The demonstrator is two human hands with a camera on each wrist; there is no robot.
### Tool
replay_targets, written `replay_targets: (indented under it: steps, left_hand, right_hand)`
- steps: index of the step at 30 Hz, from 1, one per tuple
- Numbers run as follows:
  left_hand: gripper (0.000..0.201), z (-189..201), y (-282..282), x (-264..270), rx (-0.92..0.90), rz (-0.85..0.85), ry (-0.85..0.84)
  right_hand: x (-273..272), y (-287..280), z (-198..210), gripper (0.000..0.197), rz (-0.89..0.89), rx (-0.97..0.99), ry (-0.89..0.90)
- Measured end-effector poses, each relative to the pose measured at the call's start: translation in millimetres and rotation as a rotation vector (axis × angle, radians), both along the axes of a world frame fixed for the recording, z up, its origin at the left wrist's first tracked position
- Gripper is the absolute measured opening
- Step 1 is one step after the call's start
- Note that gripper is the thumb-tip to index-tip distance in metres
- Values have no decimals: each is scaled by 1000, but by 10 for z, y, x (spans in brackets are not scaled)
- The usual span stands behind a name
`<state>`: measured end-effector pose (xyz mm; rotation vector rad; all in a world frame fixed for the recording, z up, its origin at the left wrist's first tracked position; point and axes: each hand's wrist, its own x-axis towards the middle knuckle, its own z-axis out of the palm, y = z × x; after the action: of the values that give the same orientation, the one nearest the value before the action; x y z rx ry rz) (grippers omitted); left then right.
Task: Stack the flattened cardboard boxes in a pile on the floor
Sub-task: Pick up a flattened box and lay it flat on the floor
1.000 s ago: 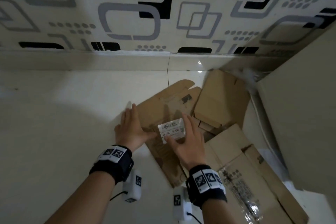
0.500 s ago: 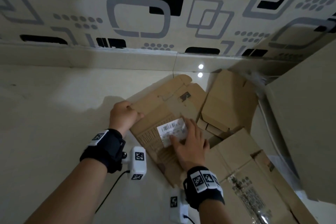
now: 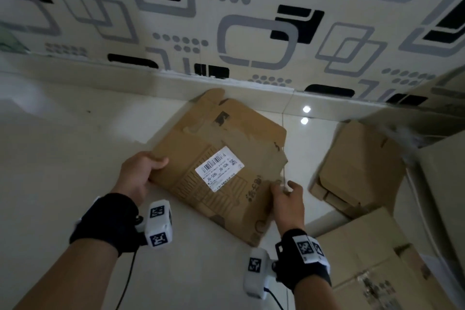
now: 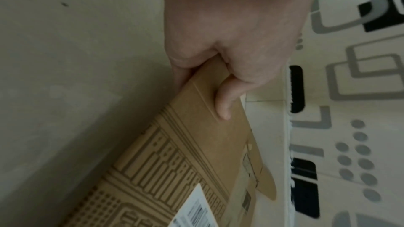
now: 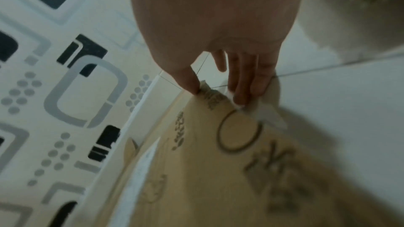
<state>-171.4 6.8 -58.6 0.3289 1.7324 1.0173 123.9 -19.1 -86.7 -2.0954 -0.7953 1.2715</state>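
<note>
**K:** Since the earlier frames, flattened box [image 3: 221, 163] came off the heap at lower right and shifted left toward frame centre. Both hands went from lying flat on it to gripping its edges.

**R:** Grip detail?

**K:** Left hand [image 3: 137, 176] had the left edge, thumb on top, other fingers curled under. Left wrist view confirmed: thumb [image 4: 223, 104] pressed on the printed face, cardboard wedged between thumb and fingers. Right hand [image 3: 286, 199] pinched the right edge. Right wrist view was blurred but showed thumb [image 5: 190, 82] on one side and fingertips on the other, at a torn corner.

**R:** Where was the box?

**K:** Mid-frame in the head view, tilted, far end near the skirting board [image 3: 176, 83]. White shipping label [image 3: 219, 169] faced up, centre of the panel. Couldn't tell if the far end touched the floor [image 3: 63, 158].

**R:** Anything inside it?

**K:** No, it was folded flat, only a panel with flaps showed. Same for the rest: a second flattened box [image 3: 359, 171] lay at right centre, another one [image 3: 364, 259] at lower right with clear tape on it. Neither touched the held one.

**R:** Surroundings?

**K:** Patterned wallpaper [image 3: 251, 20] across the top of the frame. Large pale panel [image 3: 445, 184] at the right edge, couldn't identify it.
</note>
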Motion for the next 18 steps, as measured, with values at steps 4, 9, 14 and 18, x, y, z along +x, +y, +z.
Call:
replay_targets:
  steps: [4, 9, 14, 18]
  left_hand:
    - [50, -217, -98, -119, 2, 151, -82]
    - [59, -229, -98, -172, 96, 336, -247]
    - [40, -144, -58, 0, 69, 237, -361]
    - [22, -178, -84, 95, -5, 61, -317]
  right_hand:
    - [-258, 74, -1, 29, -16, 4, 112]
    - [-388, 33, -8, 24, -141, -38, 241]
    - [-567, -103, -105, 27, -264, -36, 321]
    - [-734, -262, -166, 15, -423, -38, 388]
